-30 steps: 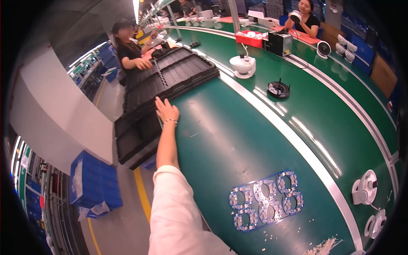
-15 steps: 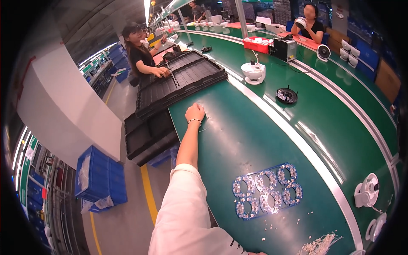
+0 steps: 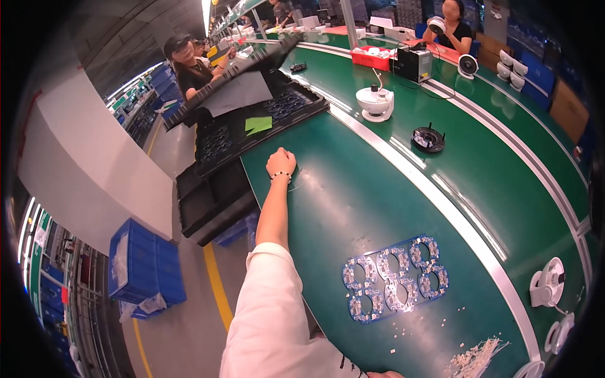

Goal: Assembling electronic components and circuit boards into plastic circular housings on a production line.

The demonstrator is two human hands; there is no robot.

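Note:
My left hand, with a beaded bracelet on its wrist, rests as a closed fist on the far left of the green tabletop. Nothing shows sticking out of its fingers. Only a sliver of my right hand appears at the lower edge, its fingers hidden. Nearer me on the table lies a blue circuit board panel of joined ring-shaped boards. Small white parts are scattered beside it. A pile of white wired connectors lies at the near right.
Beyond my fist, a co-worker holds a tilted black tray over another black tray containing boards and a green piece. A white device and a black round base stand on the conveyor. Blue bins stand at left.
The co-worker has lifted the upper black tray and tilted it, uncovering boards, a grey sheet and a green piece beneath. My left fist stays at the same place on the table; the view shifts slightly.

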